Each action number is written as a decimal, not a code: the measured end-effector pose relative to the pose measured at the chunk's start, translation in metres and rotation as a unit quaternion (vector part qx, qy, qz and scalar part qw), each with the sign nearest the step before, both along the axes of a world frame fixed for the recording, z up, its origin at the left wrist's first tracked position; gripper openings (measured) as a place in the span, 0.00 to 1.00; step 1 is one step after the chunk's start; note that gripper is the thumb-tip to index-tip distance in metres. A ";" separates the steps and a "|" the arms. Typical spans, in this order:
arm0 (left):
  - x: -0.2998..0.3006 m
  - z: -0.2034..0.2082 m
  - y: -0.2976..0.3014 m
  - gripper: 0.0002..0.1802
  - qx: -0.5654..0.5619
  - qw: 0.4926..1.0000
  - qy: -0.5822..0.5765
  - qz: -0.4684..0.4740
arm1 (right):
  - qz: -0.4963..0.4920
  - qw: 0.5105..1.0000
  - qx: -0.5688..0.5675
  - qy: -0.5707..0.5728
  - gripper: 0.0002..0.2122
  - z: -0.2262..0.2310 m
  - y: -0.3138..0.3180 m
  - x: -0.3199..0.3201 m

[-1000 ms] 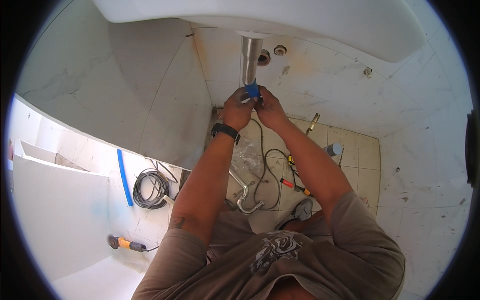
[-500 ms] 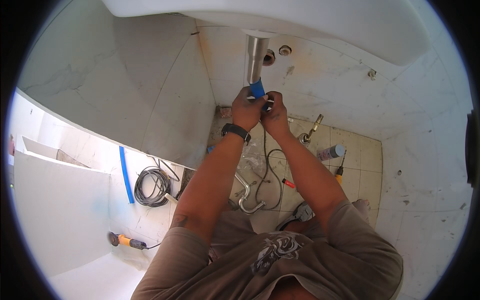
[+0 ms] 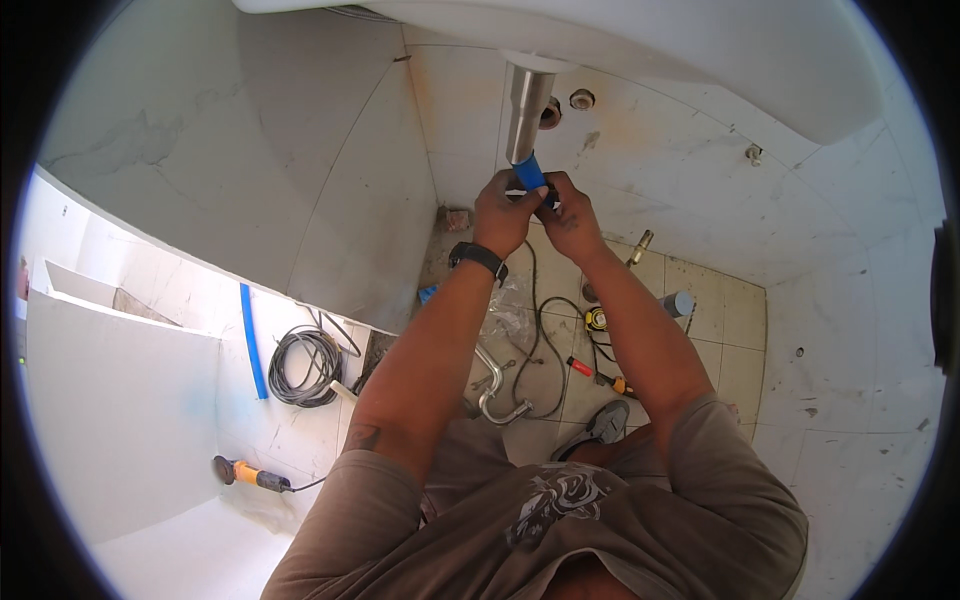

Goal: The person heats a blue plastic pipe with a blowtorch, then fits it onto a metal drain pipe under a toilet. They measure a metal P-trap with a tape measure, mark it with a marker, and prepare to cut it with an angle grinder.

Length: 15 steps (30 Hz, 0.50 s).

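Note:
Under a white sink (image 3: 640, 45) a metal drain pipe (image 3: 525, 115) hangs down. A short blue pipe piece (image 3: 529, 172) sits at its lower end, tilted slightly. My left hand (image 3: 503, 212) is closed round the blue piece from the left, thumb pressed on it; a black band is on that wrist. From the right, my right hand (image 3: 570, 218) grips the same piece, its fingers partly hidden behind. Both hands almost touch. How far the metal pipe goes into the blue piece cannot be seen.
Tiled floor below holds a chrome trap pipe (image 3: 492, 390), a red-handled tool (image 3: 579, 366), a tape measure (image 3: 596, 319) and a grey can (image 3: 679, 304). An angle grinder (image 3: 250, 474), coiled cable (image 3: 304, 370) and blue pipe (image 3: 252, 340) lie left, past a panel (image 3: 350, 190).
The whole view has shifted, so sink, pipe and hands appear slightly farther right. More of the tape measure shows beside my right forearm. Both hands keep their grip on the blue piece.

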<state>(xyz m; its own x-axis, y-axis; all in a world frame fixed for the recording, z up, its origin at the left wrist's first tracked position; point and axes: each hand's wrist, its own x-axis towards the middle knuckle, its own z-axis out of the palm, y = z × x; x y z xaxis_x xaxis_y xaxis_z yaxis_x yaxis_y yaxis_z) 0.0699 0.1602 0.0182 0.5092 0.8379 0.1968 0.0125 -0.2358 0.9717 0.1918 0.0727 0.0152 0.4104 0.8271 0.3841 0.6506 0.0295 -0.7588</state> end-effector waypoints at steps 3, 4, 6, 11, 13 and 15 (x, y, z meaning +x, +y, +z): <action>-0.005 0.006 -0.002 0.22 0.014 1.000 0.008 -0.003 | 0.022 0.998 -0.058 0.022 0.15 0.006 0.000 0.008; -0.005 0.007 -0.002 0.21 0.027 1.000 0.005 -0.003 | 0.033 0.997 -0.062 0.014 0.15 0.007 0.000 0.010; -0.005 0.008 -0.001 0.21 0.011 1.000 0.006 -0.016 | 0.055 0.996 -0.072 -0.003 0.16 0.010 0.002 0.015; -0.002 0.001 0.007 0.19 0.011 1.000 0.007 -0.026 | 0.104 0.980 -0.164 0.050 0.17 0.015 0.008 0.029; 0.001 -0.004 0.010 0.19 0.011 1.000 0.018 -0.021 | 0.121 0.976 -0.173 0.059 0.16 0.016 0.012 0.032; 0.002 -0.008 0.012 0.19 0.035 0.999 0.025 -0.002 | 0.127 0.976 -0.166 0.059 0.16 0.015 0.014 0.030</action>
